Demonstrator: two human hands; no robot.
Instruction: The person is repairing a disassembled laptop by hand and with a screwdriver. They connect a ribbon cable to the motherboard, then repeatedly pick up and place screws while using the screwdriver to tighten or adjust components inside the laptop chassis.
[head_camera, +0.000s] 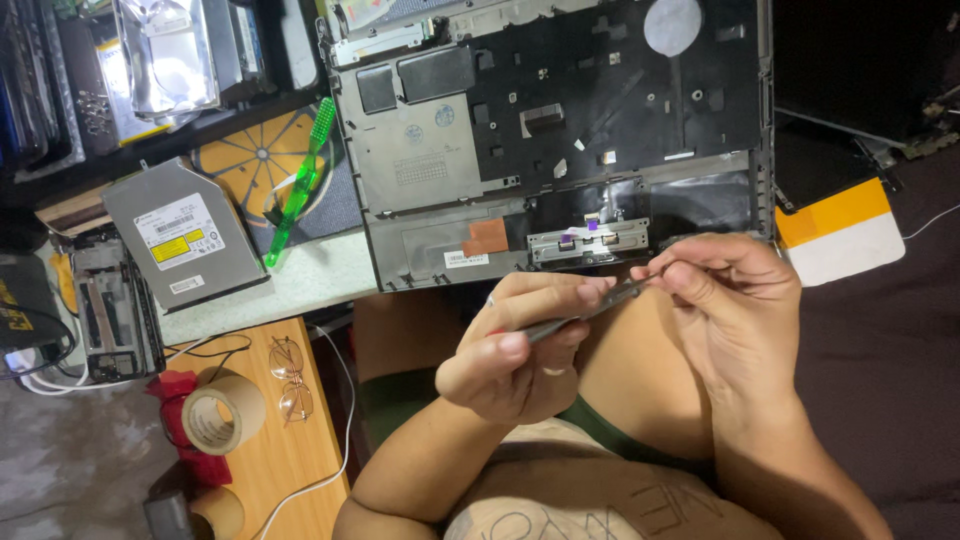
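Drive label: the grey optical drive (185, 235) on the left bench has a white rectangular sticker with a yellow strip across it, plus a smaller white sticker near its front edge.
Case stickers: the opened laptop base (550, 130) up top carries a round white patch at its far right, an orange-brown square tab near the front, and a little white label just left of that.
Card: an orange and white card (838, 232) sits just off the base's right corner.
Left hand: left hand (515, 345) is curled shut, pinching a thin dark metal tool (590, 308) between thumb and fingers.
Right hand: right hand (735, 310) is closed too, fingertips pinching the tool's other end.
Tool spot: held over the lap, just below the base's front edge, bridging both hands.
Side stuff: green screwdriver (298, 185), tape roll (222, 413) and glasses (290, 378) off to the left, well apart from the hands.
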